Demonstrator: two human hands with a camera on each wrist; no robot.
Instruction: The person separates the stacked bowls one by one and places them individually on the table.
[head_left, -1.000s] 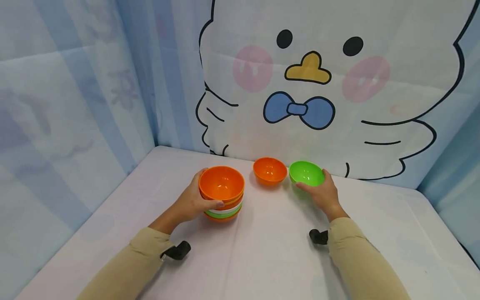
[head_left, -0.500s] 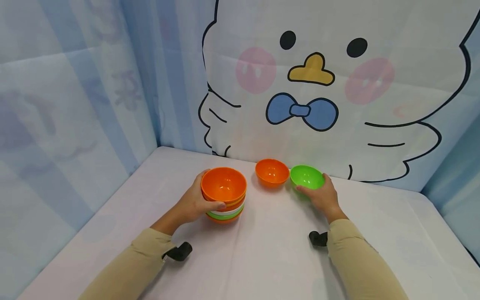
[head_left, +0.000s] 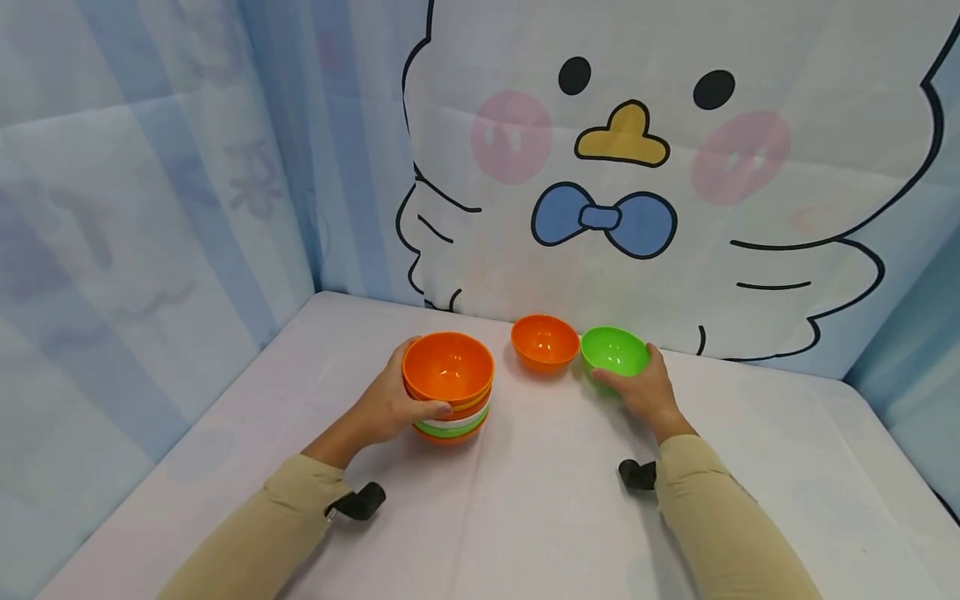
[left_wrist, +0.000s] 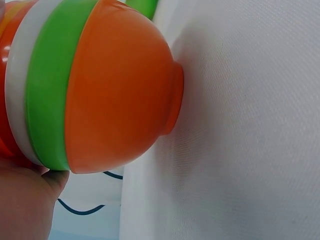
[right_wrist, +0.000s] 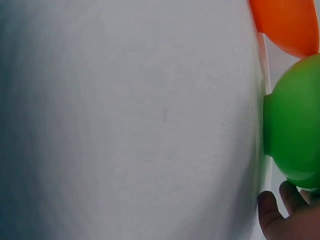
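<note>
My left hand (head_left: 393,402) grips a stack of several nested bowls (head_left: 448,367) from its left side, thumb across the front. An orange bowl tops the stack; yellow-orange, white and green rims show lower down. In the left wrist view the lowest orange bowl (left_wrist: 120,90) has its foot at the tabletop. My right hand (head_left: 647,390) holds a green bowl (head_left: 615,350) at its right side, thumb in front and fingers at the right rim. Its foot is at the table in the right wrist view. A single orange bowl (head_left: 544,343) stands upright just left of the green one.
A pale cloth covers the table (head_left: 540,517). Behind the bowls hangs a curtain (head_left: 622,283) with a cartoon chick, close to the far edge. Another curtain (head_left: 150,208) borders the left side. Black wrist mounts (head_left: 362,502) stick out by both sleeves.
The green bowl and my right hand have shifted very slightly toward the near side, relative to the single orange bowl. My left hand and the stack stay in place.
</note>
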